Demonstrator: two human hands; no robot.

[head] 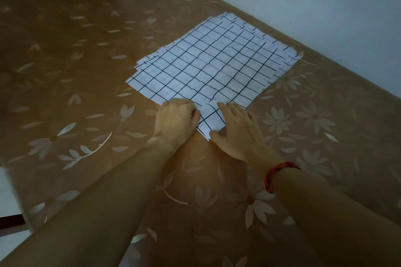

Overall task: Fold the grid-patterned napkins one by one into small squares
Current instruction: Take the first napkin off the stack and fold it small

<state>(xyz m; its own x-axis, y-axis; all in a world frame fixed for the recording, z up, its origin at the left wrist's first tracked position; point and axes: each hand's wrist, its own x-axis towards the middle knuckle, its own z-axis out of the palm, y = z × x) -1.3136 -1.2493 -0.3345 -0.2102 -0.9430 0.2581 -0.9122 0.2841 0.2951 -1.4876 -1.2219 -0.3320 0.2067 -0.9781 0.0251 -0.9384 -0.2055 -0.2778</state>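
On the tan, flower-printed tabletop (86, 93), near its wall-side edge, a fanned stack of white napkins with dark grid lines (217, 60) lies flat, one corner toward you. Your left-hand grip (175, 118) curls its fingers onto the top napkin (208, 122) at the near-left edge, pinching it. Your right-hand grip (238, 134) is released, fingers straight, pressing that corner. A red bracelet (271, 178) circles your right wrist.

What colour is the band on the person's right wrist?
Red. The wristband shows best in the head view, the only view here.
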